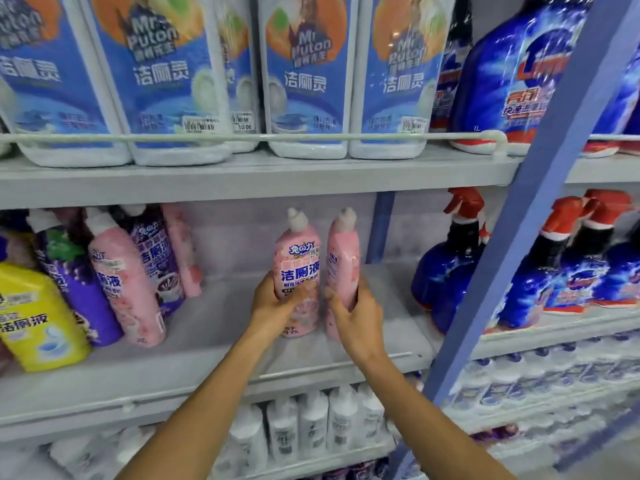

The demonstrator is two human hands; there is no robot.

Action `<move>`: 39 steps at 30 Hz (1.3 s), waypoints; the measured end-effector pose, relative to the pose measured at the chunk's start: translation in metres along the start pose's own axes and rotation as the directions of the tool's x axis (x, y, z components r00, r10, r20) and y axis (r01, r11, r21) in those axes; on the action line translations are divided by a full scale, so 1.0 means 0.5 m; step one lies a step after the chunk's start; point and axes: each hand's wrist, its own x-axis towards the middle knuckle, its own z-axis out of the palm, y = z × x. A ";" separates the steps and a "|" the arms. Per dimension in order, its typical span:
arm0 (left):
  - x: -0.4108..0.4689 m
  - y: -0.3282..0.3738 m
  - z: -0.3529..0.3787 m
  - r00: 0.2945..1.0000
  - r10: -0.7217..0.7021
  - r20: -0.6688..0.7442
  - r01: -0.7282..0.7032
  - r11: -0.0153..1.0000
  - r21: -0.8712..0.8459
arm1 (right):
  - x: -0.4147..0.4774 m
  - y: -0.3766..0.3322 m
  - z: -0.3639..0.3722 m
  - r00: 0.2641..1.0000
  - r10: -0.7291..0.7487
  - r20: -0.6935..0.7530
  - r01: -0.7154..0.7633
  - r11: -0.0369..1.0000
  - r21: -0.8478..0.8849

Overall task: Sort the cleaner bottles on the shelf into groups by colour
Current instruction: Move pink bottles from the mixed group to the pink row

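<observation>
Pink bottle (298, 268) is being gripped by left hand (273, 304), its twin (341, 271) by right hand (356, 317), being grouped; stray pink bottle (126, 285) seems next.

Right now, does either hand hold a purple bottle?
No: the left hand grips the left pink bottle, the right hand the right pink bottle.

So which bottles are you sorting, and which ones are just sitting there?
Sorting: pink bottle in left hand, second pink bottle in right hand, leaning pink bottle, purple bottles, yellow bottle.
Just sitting: blue-label bottles above, blue spray bottles, white bottles below.
</observation>
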 end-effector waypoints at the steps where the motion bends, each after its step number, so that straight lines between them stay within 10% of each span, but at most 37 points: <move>1: 0.004 -0.004 -0.007 1.000 0.002 0.004 -0.002 1.000 0.019 | 0.005 0.007 -0.006 0.999 -0.010 0.046 0.009 1.000 0.024; 8: -0.007 -0.064 -0.034 0.999 0.030 0.027 -0.035 0.972 0.232 | 0.075 0.013 -0.071 0.920 -0.068 0.386 0.017 0.991 0.134; 16: 0.036 -0.033 -0.068 0.970 0.005 0.242 -0.055 0.979 0.198 | 0.068 0.018 0.028 0.989 -0.064 -0.132 0.058 0.997 -0.054; 24: 0.044 -0.054 -0.059 0.986 -0.009 0.165 0.000 0.998 0.055 | 0.102 0.073 -0.043 0.954 0.009 0.299 -0.072 0.977 0.203; 30: 0.061 -0.045 -0.031 0.994 -0.004 0.105 -0.004 0.997 0.077 | 0.127 0.069 -0.021 0.998 0.049 0.034 -0.050 0.998 0.024; 39: 0.074 -0.076 0.042 0.991 0.012 -0.132 -0.002 0.997 0.075 | 0.165 0.129 -0.028 0.981 0.092 0.170 -0.089 0.996 -0.024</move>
